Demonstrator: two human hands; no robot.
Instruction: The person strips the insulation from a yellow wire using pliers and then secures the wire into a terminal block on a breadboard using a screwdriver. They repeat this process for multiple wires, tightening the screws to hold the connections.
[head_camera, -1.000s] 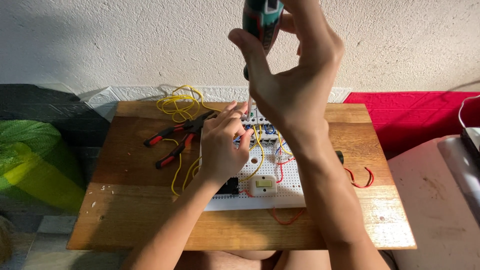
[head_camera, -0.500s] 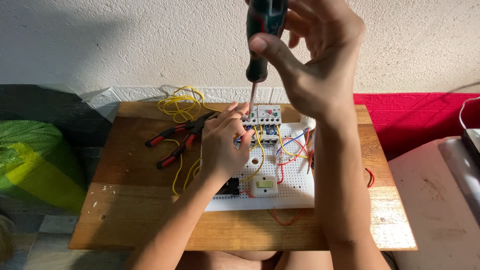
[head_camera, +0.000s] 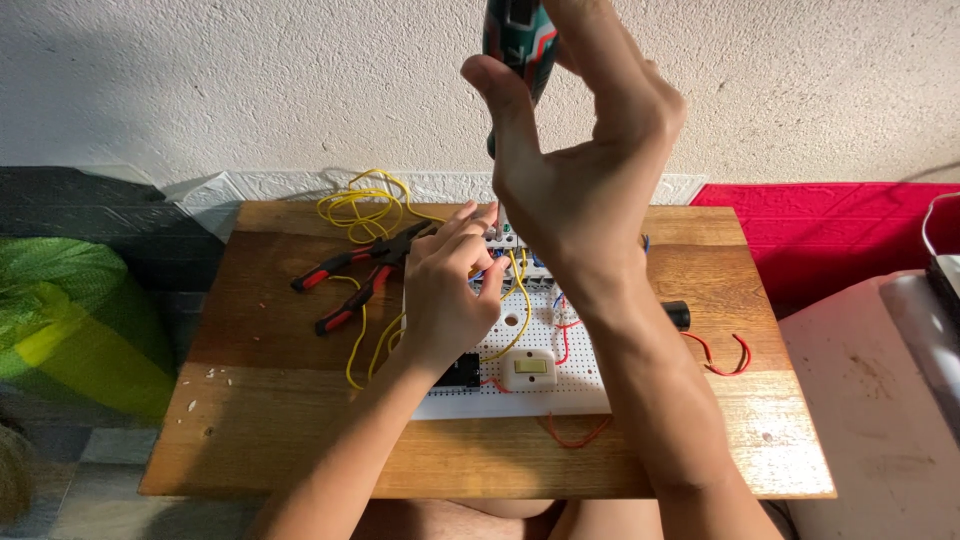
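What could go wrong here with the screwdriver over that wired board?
1. The right hand holds the screwdriver loosely by fingertips at the handle top; the tip could slip onto the left hand steadying the components.
2. Loose yellow wires and red wires lie around the white perforated board; a forearm could snag them.
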